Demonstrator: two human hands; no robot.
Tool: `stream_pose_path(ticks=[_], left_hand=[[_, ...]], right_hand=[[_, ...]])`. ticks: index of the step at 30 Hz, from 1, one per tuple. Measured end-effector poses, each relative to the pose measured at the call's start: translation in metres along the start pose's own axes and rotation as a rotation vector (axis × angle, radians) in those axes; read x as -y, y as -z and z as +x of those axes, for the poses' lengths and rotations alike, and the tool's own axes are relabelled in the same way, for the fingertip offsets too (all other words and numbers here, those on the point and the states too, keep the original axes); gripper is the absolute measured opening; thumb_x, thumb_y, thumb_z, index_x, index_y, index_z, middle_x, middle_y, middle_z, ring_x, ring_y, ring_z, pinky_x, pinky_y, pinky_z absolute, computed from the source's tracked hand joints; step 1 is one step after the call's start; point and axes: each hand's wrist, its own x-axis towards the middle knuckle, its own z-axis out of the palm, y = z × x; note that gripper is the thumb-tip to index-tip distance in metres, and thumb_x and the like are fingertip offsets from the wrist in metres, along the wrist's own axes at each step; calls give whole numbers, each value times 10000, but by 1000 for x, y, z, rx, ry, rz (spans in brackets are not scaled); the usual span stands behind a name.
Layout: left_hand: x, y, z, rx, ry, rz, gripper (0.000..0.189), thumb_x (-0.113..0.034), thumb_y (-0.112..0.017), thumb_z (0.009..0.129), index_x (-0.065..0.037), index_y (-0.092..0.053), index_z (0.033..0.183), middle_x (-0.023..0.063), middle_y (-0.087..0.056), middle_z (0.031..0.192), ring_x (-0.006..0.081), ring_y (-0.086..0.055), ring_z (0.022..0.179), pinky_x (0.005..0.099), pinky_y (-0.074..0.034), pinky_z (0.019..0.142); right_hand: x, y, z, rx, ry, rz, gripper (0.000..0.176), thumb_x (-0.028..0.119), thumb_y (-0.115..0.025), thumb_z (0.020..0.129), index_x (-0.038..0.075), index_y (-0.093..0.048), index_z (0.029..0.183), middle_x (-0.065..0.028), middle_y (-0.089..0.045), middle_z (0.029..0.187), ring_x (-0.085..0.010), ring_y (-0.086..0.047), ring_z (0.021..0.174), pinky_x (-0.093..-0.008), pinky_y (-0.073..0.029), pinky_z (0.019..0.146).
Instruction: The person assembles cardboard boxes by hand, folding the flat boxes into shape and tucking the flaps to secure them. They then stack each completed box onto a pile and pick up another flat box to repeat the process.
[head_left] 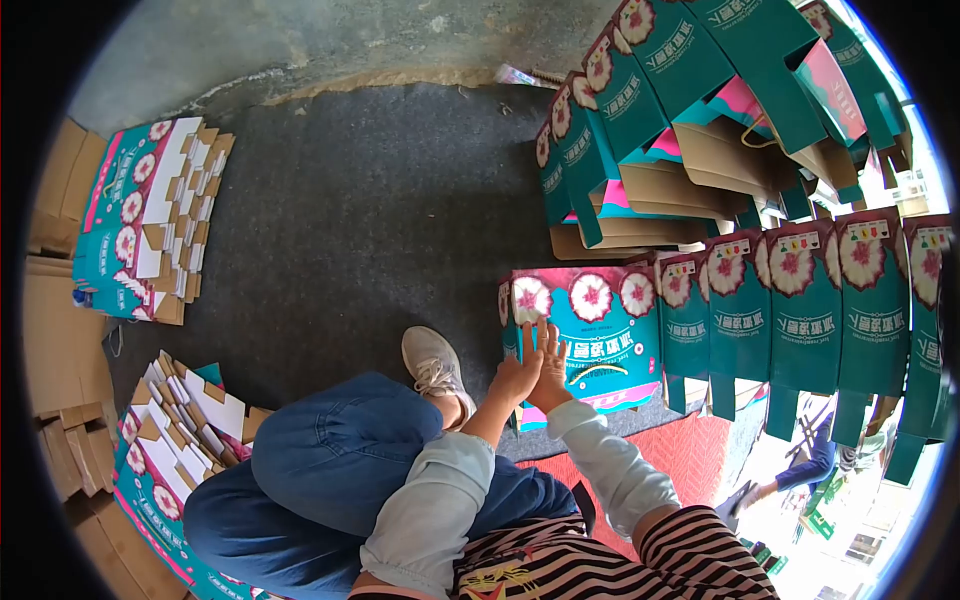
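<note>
A teal and pink printed box [610, 330] stands in front of me, at the near end of a row of similar boxes, with a thin curved handle on its face. My left hand [517, 378] rests at the box's left part, close beside my other hand. Over the box's printed face, my right hand [549, 367] lies with its fingers stretched out. The two hands touch or overlap. Nothing shows in the right hand; the left hand's fingers are partly hidden.
Open boxes [690, 90] are stacked at the upper right, and a row of boxes [790, 300] runs right. Flat cartons [160, 220] lie in piles at the left. A red mat [660, 460] is near my knee. Another person's leg [808, 465] shows outside.
</note>
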Motion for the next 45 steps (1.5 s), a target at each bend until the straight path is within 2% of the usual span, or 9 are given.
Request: stream_pose_path(ticks=[3,7,10,12,15,22,35,37,45], left_hand=[[-19,9,-12,-36,-73,43,898,-579,-429,867,112,-233,1404,379,-419,1313,455,-439,1241,441,-368,1036],[-36,14,-32,6,-119,37,807,-543,-403,881,37,-264,1424,360,-440,1307,445,-442,1241,440,-367,1038],[-25,2,-26,-81,-250,21,739,-514,-363,908,-2,-245,1428,328,-396,1343,445,-461,1220,458,-381,1025],[-6,-7,-6,-62,-240,143,686,-480,-290,954,-98,-95,1490,269,-237,1485,459,-502,1170,496,-419,986],[8,-10,7,41,-11,130,731,-519,-318,941,0,-208,1444,318,-300,1430,464,-480,1194,498,-416,987],[4,-21,6,-76,-81,133,954,-658,-402,853,115,-239,1386,352,-383,1350,465,-430,1241,482,-377,1029],[15,-31,13,90,-164,12,970,-575,-518,833,102,-156,1426,352,-383,1353,460,-406,1257,460,-364,1043],[-14,-18,-10,12,-192,74,891,-514,-582,822,186,-339,1316,371,-467,1272,416,-464,1236,413,-377,1032],[5,-23,4,35,-75,284,855,-569,-493,868,89,-294,1377,320,-378,1364,423,-391,1284,451,-366,1043]], right_hand=[[-3,-37,17,-222,-18,13,833,335,-582,815,48,-167,1478,-225,-102,1536,-430,-140,1407,-568,-167,1103],[-11,-42,28,-243,-25,-27,822,274,-603,779,83,-208,1474,-187,-157,1533,-395,-173,1406,-550,-197,1097],[-13,-43,30,-260,-53,7,798,252,-599,786,106,-221,1474,-163,-162,1537,-378,-186,1405,-553,-197,1094],[-12,-46,29,-289,-80,14,776,245,-598,793,116,-239,1469,-150,-165,1540,-370,-196,1403,-572,-188,1087],[-12,-49,30,-305,-131,-9,773,254,-600,796,103,-245,1466,-154,-162,1542,-365,-196,1403,-583,-177,1084],[-14,-54,27,-366,-203,95,816,304,-609,793,43,-231,1467,-159,-131,1552,-339,-156,1425,-576,-131,1103],[-45,-62,24,-415,-260,119,931,396,-651,747,-3,-210,1463,-218,-155,1530,-382,-155,1414,-572,-98,1108],[-55,-61,24,-418,-264,107,933,419,-640,749,-18,-215,1456,-230,-170,1522,-393,-167,1406,-583,-110,1100],[-113,-49,23,-408,-292,51,842,370,-620,803,-27,-243,1443,-220,-203,1514,-401,-193,1393,-563,-150,1098]])
